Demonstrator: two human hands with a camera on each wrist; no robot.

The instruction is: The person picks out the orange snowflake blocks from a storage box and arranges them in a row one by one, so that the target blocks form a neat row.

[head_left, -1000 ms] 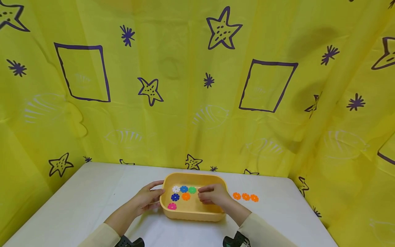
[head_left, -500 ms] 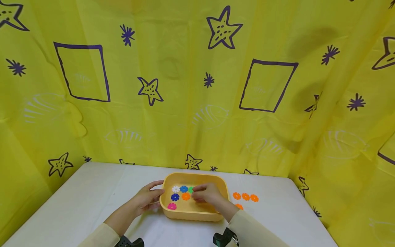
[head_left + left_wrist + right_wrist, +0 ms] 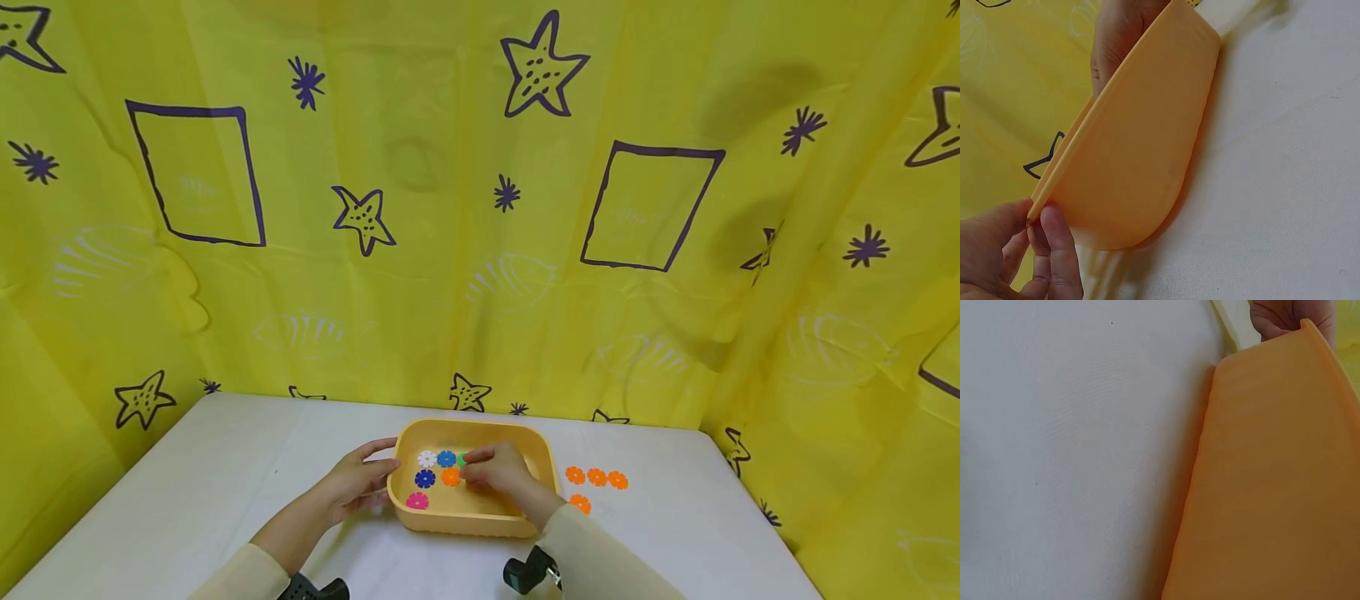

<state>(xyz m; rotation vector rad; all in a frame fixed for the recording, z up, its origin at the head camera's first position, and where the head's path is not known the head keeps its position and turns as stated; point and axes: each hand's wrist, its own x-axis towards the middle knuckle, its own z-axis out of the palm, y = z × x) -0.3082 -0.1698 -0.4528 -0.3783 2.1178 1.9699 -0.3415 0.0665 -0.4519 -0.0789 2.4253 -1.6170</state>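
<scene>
A shallow yellow-orange plastic tray [image 3: 474, 527] sits on the white table in the head view. My left hand [image 3: 358, 483] pinches its left rim between thumb and fingers, as the left wrist view also shows. My right hand [image 3: 498, 472] is inside the tray, fingertips at a green notched disc [image 3: 461, 459] and just right of an orange one [image 3: 450, 477]. The fingers partly cover the green disc, and whether they hold anything is hidden. Also in the tray lie a white disc [image 3: 427, 459], a blue disc [image 3: 446, 459], a dark blue disc [image 3: 425, 478] and a pink disc [image 3: 417, 501].
Right of the tray, several orange discs [image 3: 597, 477] lie on the white table [image 3: 675, 533], with another orange disc [image 3: 580, 503] closer to the tray's front right corner. A yellow curtain [image 3: 420, 317] printed with stars and fish hangs around the back and sides.
My right hand has moved left within the tray to the green and orange discs, uncovering an orange disc on the table behind its arm. My left hand keeps its place on the rim.
</scene>
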